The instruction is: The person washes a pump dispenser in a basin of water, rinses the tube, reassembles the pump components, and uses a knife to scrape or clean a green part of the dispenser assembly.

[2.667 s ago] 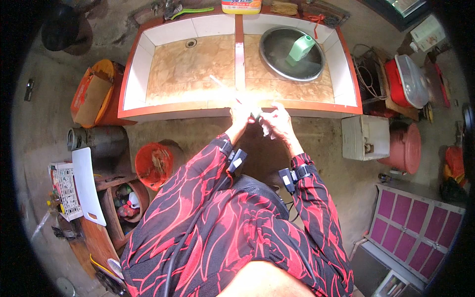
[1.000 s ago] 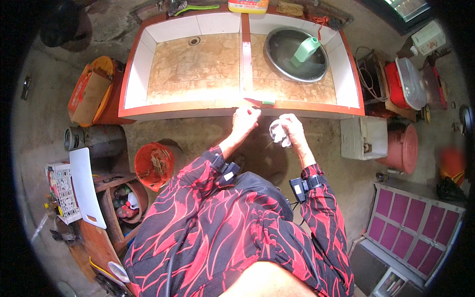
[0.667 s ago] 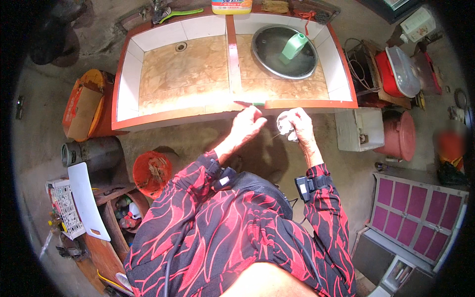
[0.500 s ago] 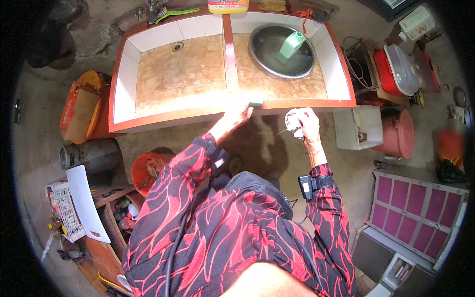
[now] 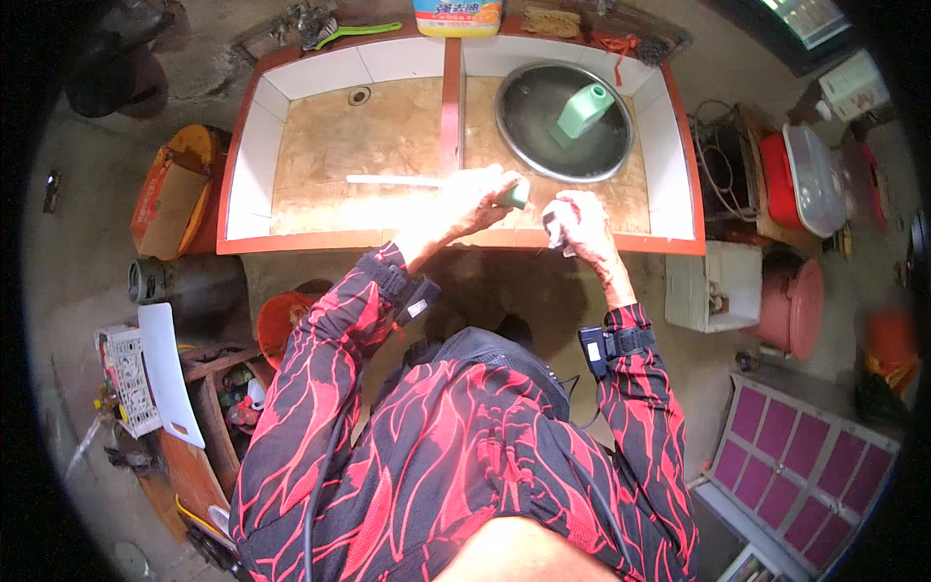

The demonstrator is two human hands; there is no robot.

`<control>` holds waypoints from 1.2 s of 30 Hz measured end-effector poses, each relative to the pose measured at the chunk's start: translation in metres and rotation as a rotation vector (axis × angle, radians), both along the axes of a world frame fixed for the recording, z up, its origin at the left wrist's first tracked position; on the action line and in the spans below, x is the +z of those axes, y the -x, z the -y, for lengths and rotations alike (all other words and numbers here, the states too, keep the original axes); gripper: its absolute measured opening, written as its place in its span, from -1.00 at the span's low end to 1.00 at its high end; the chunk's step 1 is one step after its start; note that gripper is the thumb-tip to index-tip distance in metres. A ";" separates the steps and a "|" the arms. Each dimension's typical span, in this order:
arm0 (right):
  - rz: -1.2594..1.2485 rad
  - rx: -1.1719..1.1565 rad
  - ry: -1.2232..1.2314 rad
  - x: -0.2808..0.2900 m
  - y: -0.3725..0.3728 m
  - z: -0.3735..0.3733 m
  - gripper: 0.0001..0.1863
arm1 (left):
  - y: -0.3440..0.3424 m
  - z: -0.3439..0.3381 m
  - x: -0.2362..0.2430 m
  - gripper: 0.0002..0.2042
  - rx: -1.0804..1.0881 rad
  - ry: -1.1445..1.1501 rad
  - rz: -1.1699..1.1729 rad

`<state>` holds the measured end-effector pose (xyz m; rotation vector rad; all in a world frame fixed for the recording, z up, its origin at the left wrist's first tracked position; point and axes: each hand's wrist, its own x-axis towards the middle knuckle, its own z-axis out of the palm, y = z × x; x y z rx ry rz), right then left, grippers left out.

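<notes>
Above the near edge of the sink, my left hand (image 5: 477, 201) is closed around a green-handled knife (image 5: 515, 193). Its long, narrow, pale blade points left across the left basin; glare washes out its detail. My right hand (image 5: 588, 231) grips a crumpled whitish cloth (image 5: 556, 223) just right of the knife's handle, apart from it. Beyond the right hand, a round metal bowl (image 5: 524, 155) stands in the right basin. A pale green container (image 5: 585, 112) with an open neck leans inside the bowl, its lower part in cloudy liquid.
The tiled sink (image 5: 452, 102) has a red rim and a dividing wall. Along its far ledge are a yellow jug (image 5: 459, 19), a bristle brush (image 5: 551, 22) and a green-handled brush (image 5: 359, 32). A white box (image 5: 713, 286) and a pink bucket (image 5: 793, 306) stand right.
Both hands have moved forward over the sink's near rim. My left hand has raised the knife, so its handle and blade now show. The cloth stays in my right hand, nearer the handle.
</notes>
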<state>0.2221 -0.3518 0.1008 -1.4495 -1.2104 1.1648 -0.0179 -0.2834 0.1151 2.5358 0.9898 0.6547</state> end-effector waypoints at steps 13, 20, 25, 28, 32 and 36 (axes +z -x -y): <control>0.208 0.350 -0.344 0.136 0.104 0.006 -0.72 | 0.028 0.057 0.136 -0.76 0.170 -0.426 -0.290; 0.043 0.167 -0.462 0.163 0.110 0.001 -0.81 | 0.042 0.112 0.173 -0.53 0.513 0.163 0.639; 0.261 0.227 -0.663 0.190 0.130 0.006 -0.73 | 0.031 0.076 0.168 -0.74 0.423 0.651 1.004; 0.253 0.217 -0.620 0.203 0.137 0.007 -0.73 | 0.027 0.067 0.166 -0.77 0.411 0.309 1.096; 0.100 0.210 -0.570 0.209 0.156 0.014 -0.74 | 0.035 0.074 0.170 -0.84 0.303 0.228 1.243; -0.072 0.212 -0.480 0.220 0.171 0.021 -0.80 | 0.050 0.080 0.180 -0.85 0.291 0.146 1.232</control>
